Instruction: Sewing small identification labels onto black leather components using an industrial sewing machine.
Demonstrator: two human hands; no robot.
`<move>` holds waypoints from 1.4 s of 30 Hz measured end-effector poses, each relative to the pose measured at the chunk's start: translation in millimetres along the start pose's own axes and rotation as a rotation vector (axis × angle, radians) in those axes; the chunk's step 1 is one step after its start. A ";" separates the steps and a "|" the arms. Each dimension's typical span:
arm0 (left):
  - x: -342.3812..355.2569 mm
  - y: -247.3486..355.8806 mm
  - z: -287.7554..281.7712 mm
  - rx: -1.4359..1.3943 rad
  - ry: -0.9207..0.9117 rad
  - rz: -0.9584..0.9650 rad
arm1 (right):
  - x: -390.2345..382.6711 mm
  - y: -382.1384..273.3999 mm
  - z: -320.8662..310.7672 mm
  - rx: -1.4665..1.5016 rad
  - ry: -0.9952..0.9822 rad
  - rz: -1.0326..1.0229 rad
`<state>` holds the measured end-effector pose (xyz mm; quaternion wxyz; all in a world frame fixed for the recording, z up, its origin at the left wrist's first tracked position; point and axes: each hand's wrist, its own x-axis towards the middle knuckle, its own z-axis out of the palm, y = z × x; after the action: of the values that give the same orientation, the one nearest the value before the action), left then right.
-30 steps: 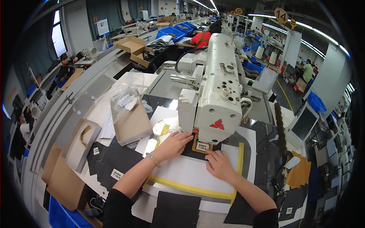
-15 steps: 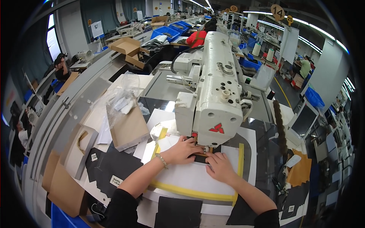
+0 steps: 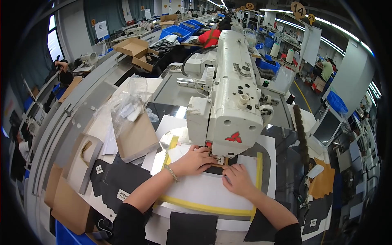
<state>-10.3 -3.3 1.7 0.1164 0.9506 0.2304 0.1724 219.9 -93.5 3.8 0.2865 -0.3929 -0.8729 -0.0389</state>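
Small dark piece (image 3: 215, 170) flat on the white template board (image 3: 204, 192), right under the head of the white sewing machine (image 3: 234, 102), near the middle of the desk. Tan strip along its top edge, just at the needle area; needle itself hidden behind the machine head.

Left hand (image 3: 194, 160) laid palm down on the left part of the piece, fingers (image 3: 207, 155) stretched toward the presser foot, close together, pressing rather than pinching. Right hand (image 3: 237, 179) flat on the lower right part, fingers spread a little, tips touching the dark piece's edge. Nothing clasped in either hand; both simply bearing down.

Best done with even pressure from both palms, piece kept flush against the board, fingertips kept clear of the needle, feed guided slowly and straight.

Yellow tape frame (image 3: 204, 206) bordering the board on the left, bottom and right. Brown cardboard box (image 3: 136, 136) with a clear plastic bag (image 3: 126, 104) toward the desk's left side. Black cut pieces (image 3: 110, 181) near the front left edge.
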 end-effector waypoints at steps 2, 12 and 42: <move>0.1 -0.2 0.7 0.015 0.023 0.023 | -1.0 -0.7 -0.5 0.036 0.040 -0.027; 6.9 1.7 -1.0 0.015 0.017 0.055 | -0.7 -2.1 -4.7 0.124 0.170 -0.084; 6.1 11.3 -8.7 0.167 -0.097 0.024 | -4.2 -6.2 -7.2 0.140 0.195 -0.061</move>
<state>-4.0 -9.0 14.6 0.0456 0.9669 0.2268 0.1078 221.1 -102.6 8.6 0.3953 -0.3394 -0.8532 -0.0248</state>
